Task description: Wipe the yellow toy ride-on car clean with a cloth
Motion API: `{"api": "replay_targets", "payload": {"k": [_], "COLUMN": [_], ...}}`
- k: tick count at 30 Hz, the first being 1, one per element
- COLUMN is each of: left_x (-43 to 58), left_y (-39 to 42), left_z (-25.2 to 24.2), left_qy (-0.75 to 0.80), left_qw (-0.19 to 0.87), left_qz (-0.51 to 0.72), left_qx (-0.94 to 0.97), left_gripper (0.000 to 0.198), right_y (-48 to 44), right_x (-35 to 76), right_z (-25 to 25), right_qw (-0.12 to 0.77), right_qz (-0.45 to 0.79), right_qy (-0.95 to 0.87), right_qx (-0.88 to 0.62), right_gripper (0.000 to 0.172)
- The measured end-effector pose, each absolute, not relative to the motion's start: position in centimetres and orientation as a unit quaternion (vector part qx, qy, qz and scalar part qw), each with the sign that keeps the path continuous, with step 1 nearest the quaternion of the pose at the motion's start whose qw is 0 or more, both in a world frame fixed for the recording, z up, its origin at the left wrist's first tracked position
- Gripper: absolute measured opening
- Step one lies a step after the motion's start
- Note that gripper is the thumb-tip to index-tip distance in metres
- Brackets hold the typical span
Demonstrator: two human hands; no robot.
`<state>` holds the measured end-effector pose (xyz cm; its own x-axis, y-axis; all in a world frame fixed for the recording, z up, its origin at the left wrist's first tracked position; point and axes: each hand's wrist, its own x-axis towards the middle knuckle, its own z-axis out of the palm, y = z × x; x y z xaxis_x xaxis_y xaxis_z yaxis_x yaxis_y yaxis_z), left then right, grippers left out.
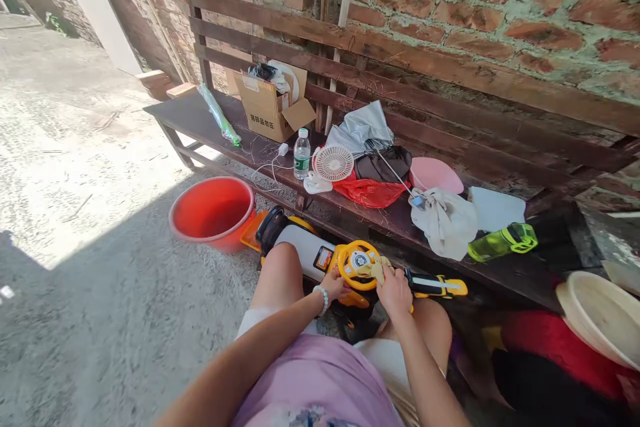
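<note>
Bare forearms [250,340] are reaching over a yellow toy ride-on car [310,253] angled from the lap toward the upper left; right hand [393,290] is clutching a yellow cloth [379,270] against the steering wheel [350,277], left hand [333,283] gripping its rim, beside a red bucket [223,243].

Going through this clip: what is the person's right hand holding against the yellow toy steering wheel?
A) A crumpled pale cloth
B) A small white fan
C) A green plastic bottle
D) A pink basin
A. The right hand presses a crumpled pale cloth onto the yellow steering wheel of the ride-on toy car.
</note>
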<state>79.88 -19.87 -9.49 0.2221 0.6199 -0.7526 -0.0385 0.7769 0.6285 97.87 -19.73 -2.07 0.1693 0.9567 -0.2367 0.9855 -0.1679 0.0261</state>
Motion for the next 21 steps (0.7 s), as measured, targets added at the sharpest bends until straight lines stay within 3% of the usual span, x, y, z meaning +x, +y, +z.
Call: {"api": "replay_targets", "payload": {"k": [4, 9, 13, 21], "left_x": [79.2, 76.7, 74.7, 73.5], "left_y": [-20.3, -21.3, -21.5, -21.3], "left_z": [-9.0, -8.9, -9.4, -10.4], "left_qy": [0.6, 0.599, 0.608, 0.623], "left_qw": [0.732, 0.736, 0.729, 0.715], "left_qz": [0.212, 0.209, 0.216, 0.22], "left_qx": [0.242, 0.237, 0.23, 0.231], "left_gripper": [0.03, 0.044, 0.048, 0.034], "right_y": [-15.3, -13.7, -15.4, -24.2], "right_x": [97.5, 93.5, 92.8, 94.0], "right_z": [-1.5, -1.9, -1.8, -2.3], "right_qw": [0.043, 0.076, 0.086, 0.046], "right_qz": [-0.078, -0.106, -0.112, -0.17], "right_qy": [0.615, 0.667, 0.691, 0.722], "right_qx": [0.783, 0.734, 0.709, 0.67], "right_gripper": [0.049, 0.052, 0.053, 0.055]}}
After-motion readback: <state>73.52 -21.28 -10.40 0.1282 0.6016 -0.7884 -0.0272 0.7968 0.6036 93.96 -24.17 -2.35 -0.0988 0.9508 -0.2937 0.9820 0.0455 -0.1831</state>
